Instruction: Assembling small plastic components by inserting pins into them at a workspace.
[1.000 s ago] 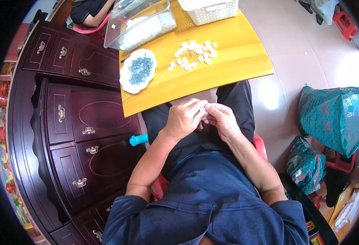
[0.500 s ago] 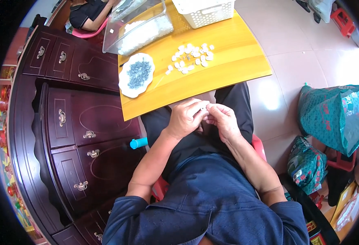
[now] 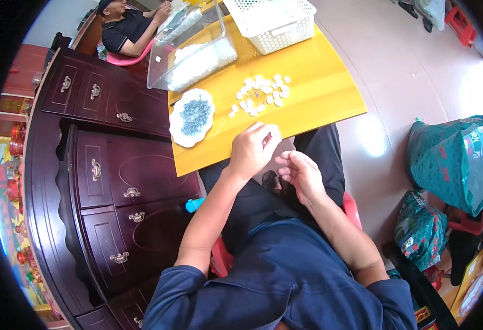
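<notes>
My left hand (image 3: 254,147) is raised at the near edge of the yellow table, thumb and forefinger pinched on what looks like a small white piece (image 3: 275,131), mostly hidden by the fingers. Below and to its right, my right hand (image 3: 304,175) hovers over my lap. Its fingers are loosely bent and apart, with nothing visible in them. Ahead on the tabletop lies a loose group of small round white pieces (image 3: 261,88). To their left, a white scalloped dish (image 3: 208,134) holds many small dark grey, thin parts (image 3: 195,116).
A clear plastic bin (image 3: 159,77) with white pieces and a white perforated basket (image 3: 283,41) stand on the table (image 3: 318,93). A dark wooden cabinet (image 3: 142,170) is at left, teal bags (image 3: 453,159) at right. Another person (image 3: 134,41) sits at far left.
My hands, earlier together around a small white thing, have come apart. The left moved up toward the table; the right dropped slightly and loosened. The view shifted a little.
</notes>
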Demonstrator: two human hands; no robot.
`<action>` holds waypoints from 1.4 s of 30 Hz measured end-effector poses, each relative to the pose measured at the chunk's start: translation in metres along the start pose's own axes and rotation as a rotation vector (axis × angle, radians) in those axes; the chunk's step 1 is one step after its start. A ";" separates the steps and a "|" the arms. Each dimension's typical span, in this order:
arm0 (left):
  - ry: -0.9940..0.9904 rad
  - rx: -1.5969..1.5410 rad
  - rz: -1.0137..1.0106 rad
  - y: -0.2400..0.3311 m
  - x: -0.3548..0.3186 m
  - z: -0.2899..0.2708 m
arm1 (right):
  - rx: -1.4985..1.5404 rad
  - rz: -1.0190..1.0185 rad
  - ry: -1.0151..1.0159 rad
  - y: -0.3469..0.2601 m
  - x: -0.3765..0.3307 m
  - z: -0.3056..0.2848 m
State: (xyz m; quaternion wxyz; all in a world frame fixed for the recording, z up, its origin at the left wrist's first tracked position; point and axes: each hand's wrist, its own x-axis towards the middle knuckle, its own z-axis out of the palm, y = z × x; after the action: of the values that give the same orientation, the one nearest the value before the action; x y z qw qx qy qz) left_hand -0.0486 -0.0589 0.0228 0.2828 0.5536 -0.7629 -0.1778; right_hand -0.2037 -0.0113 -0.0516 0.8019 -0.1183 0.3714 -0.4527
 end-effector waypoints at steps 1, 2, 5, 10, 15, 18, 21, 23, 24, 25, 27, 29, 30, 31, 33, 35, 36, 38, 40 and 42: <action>0.025 0.034 -0.002 -0.009 0.007 0.008 | 0.001 0.047 0.003 0.000 0.001 0.000; 0.051 0.068 -0.004 -0.014 0.014 0.013 | 0.003 0.093 0.005 0.000 0.001 0.000; 0.089 0.070 0.049 -0.019 0.035 0.039 | 0.020 0.094 -0.036 -0.001 0.001 -0.004; 0.096 -0.121 0.084 -0.017 0.048 0.049 | 0.015 0.097 -0.029 -0.005 0.001 -0.004; 0.216 -0.010 -0.038 -0.050 0.023 0.026 | 0.017 0.113 -0.043 -0.001 -0.002 0.001; 0.314 0.114 0.017 -0.059 0.021 0.011 | 0.004 0.129 -0.044 -0.001 -0.003 0.003; 0.303 0.192 0.001 -0.068 0.025 0.007 | -0.013 0.141 -0.051 0.000 -0.005 0.005; 0.281 0.227 -0.011 -0.072 0.028 0.006 | -0.018 0.142 -0.051 -0.001 -0.004 0.004; 0.287 0.243 0.028 -0.073 0.029 0.006 | -0.012 0.142 -0.062 0.000 -0.004 0.003; 0.290 0.258 0.069 -0.073 0.031 0.007 | -0.003 0.140 -0.071 0.000 -0.003 0.003; 0.273 0.275 0.060 -0.074 0.033 0.009 | 0.000 0.133 -0.067 -0.002 -0.003 0.002; 0.253 0.293 0.046 -0.074 0.032 0.010 | 0.004 0.133 -0.062 -0.002 -0.002 0.001; 0.256 0.273 0.031 -0.076 0.033 0.009 | 0.002 0.127 -0.086 -0.003 0.000 -0.001; 0.258 0.250 0.014 -0.076 0.032 0.008 | -0.001 0.122 -0.108 -0.004 0.001 -0.003; 0.277 0.189 0.003 -0.077 0.025 0.005 | -0.002 0.110 -0.091 -0.005 -0.001 -0.003; 0.322 0.083 -0.016 -0.072 0.018 -0.003 | -0.009 0.080 -0.080 -0.006 0.004 -0.008; 0.324 0.079 -0.023 -0.075 0.005 -0.006 | -0.015 0.086 -0.076 -0.007 0.005 -0.009; 0.206 -0.184 -0.257 -0.082 -0.026 -0.014 | 0.046 0.044 0.010 -0.011 0.008 -0.010; 0.166 -0.397 -0.380 -0.087 -0.059 -0.021 | 0.063 0.008 0.000 -0.016 0.019 -0.018; -0.076 -0.955 -0.723 -0.093 -0.092 -0.026 | 0.037 -0.039 0.032 -0.019 0.030 -0.016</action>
State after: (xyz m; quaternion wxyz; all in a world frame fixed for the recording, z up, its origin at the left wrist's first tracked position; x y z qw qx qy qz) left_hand 0.0574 -0.0012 -0.0326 0.3947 0.5828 -0.3714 -0.6055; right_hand -0.2178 -0.0435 -0.0673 0.7889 -0.1032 0.3734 -0.4771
